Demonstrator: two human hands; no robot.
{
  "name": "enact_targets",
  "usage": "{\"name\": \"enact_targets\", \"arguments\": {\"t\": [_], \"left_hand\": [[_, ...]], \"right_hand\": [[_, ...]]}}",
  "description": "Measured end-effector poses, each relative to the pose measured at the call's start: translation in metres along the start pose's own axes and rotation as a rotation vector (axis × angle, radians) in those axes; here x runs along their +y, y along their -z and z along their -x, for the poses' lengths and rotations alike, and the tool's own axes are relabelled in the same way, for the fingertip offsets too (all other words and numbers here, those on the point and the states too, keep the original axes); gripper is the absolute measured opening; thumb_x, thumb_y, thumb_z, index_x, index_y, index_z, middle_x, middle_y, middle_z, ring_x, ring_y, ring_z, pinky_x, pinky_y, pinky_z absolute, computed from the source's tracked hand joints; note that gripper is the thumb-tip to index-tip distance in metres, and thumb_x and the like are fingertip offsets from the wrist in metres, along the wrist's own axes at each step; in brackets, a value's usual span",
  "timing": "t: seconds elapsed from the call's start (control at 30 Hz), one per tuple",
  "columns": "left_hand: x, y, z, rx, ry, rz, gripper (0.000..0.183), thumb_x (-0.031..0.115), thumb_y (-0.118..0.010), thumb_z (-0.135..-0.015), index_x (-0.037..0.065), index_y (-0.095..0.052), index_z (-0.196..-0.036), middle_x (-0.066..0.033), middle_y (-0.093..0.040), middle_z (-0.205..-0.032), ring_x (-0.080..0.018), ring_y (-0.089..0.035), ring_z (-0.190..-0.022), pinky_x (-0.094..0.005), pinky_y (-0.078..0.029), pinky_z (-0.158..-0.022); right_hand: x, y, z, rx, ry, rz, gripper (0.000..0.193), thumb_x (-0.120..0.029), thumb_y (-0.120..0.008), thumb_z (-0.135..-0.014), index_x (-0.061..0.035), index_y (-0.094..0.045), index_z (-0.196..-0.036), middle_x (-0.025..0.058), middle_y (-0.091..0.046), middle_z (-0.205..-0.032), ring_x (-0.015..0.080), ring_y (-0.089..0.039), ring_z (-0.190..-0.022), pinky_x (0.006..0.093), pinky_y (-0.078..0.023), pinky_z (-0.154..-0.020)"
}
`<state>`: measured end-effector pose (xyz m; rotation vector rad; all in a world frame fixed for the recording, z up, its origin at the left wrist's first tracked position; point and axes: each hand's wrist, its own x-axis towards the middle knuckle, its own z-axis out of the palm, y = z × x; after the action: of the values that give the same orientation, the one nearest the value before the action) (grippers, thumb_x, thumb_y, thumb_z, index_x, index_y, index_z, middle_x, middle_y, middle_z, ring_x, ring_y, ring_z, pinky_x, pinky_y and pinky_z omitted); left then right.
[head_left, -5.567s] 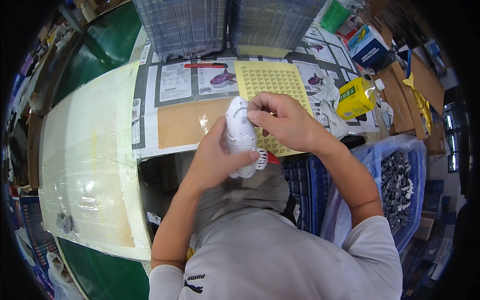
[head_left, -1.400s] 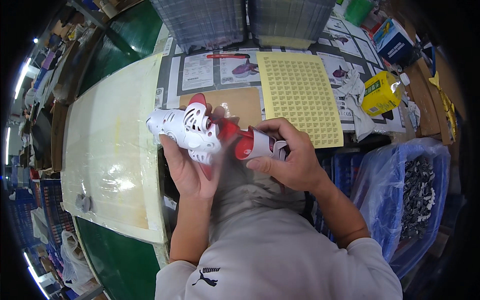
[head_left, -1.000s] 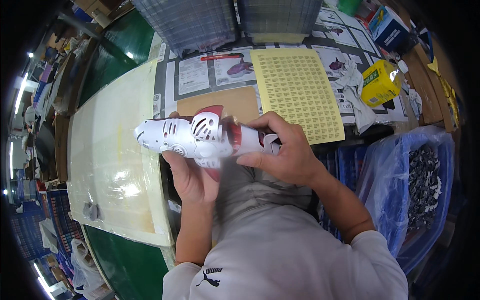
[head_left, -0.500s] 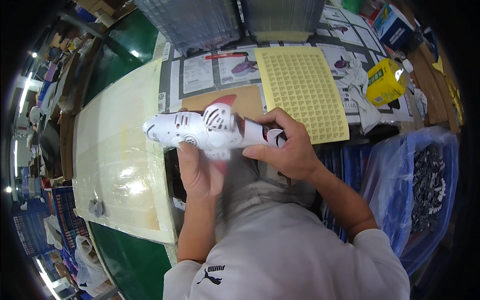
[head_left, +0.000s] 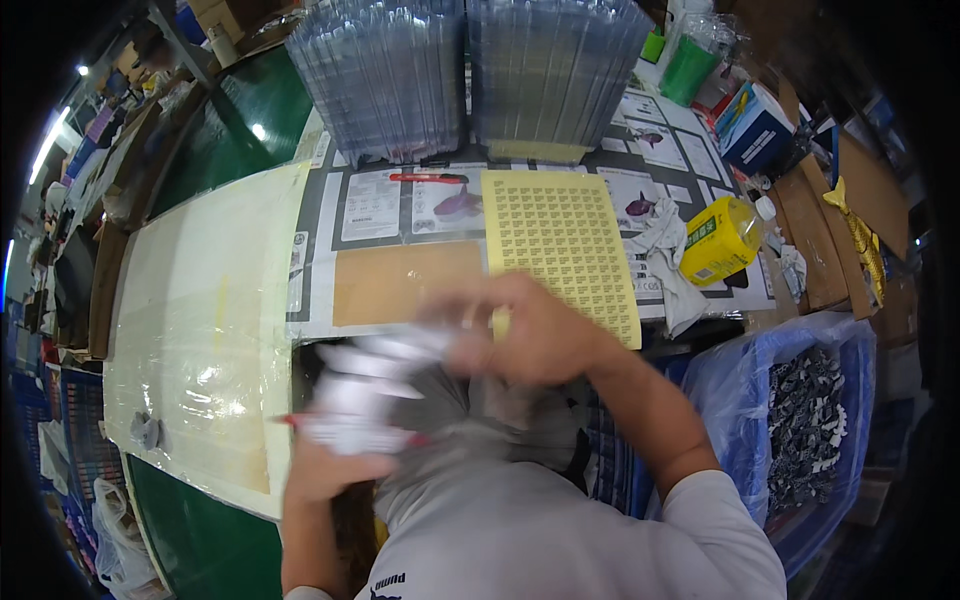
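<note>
A white toy shark with red fins [head_left: 365, 390], smeared by motion, is over my lap just off the near edge of the table. My left hand [head_left: 330, 470] grips it from below, beside a red fin. Close by its upper right end is my right hand [head_left: 525, 325], blurred, with its fingers bent; whether they touch the toy I cannot tell. Beyond the hands lie a tan rectangular sheet [head_left: 400, 285] and a yellow sheet of small printed stickers [head_left: 560, 240]. A red-handled tool, probably a cutter [head_left: 430, 178], rests farther back.
Two tall stacks of clear plastic trays [head_left: 385, 85] stand at the back. At the right are a yellow bottle [head_left: 720, 240], a white rag [head_left: 665, 260] and a blue box [head_left: 757, 130]. A plastic-lined blue bin [head_left: 715, 365] holds small dark parts. A film-covered board [head_left: 190, 330] lies left.
The toy shark has moved down and left, and it has turned. My right hand has shifted left from its tail end and blurred. The view has tilted toward the table's far side.
</note>
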<state>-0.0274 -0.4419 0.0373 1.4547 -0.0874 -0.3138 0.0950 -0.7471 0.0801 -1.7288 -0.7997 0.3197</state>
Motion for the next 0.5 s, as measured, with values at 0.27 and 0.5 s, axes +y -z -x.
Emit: {"name": "enact_targets", "arguments": {"t": [0.27,0.5], "left_hand": [[0.073,0.096,0.036,0.452,0.0,-0.251,0.078,0.034,-0.083,-0.08,0.0,-0.053,-0.144,-0.0082,-0.068,-0.107,-0.0174,-0.069,-0.079,-0.032,-0.058,-0.068],[0.141,0.111,-0.067,0.18,-0.225,-0.739,0.067,0.009,-0.089,-0.07,0.003,-0.064,-0.132,-0.0078,-0.073,-0.118,-0.0214,-0.07,-0.104,-0.0348,-0.056,-0.092]], "right_hand": [[-0.017,0.166,-0.12,0.7,0.259,0.503,0.027,-0.027,-0.069,-0.106,-0.003,-0.079,-0.114,0.0034,-0.079,-0.094,0.0126,-0.068,-0.081,0.0261,-0.054,-0.07],[-0.041,0.167,-0.246,0.437,0.403,1.171,0.038,-0.041,-0.079,-0.095,-0.0058,-0.082,-0.11,0.0111,-0.08,-0.097,0.023,-0.076,-0.094,0.0404,-0.058,-0.083]]}}
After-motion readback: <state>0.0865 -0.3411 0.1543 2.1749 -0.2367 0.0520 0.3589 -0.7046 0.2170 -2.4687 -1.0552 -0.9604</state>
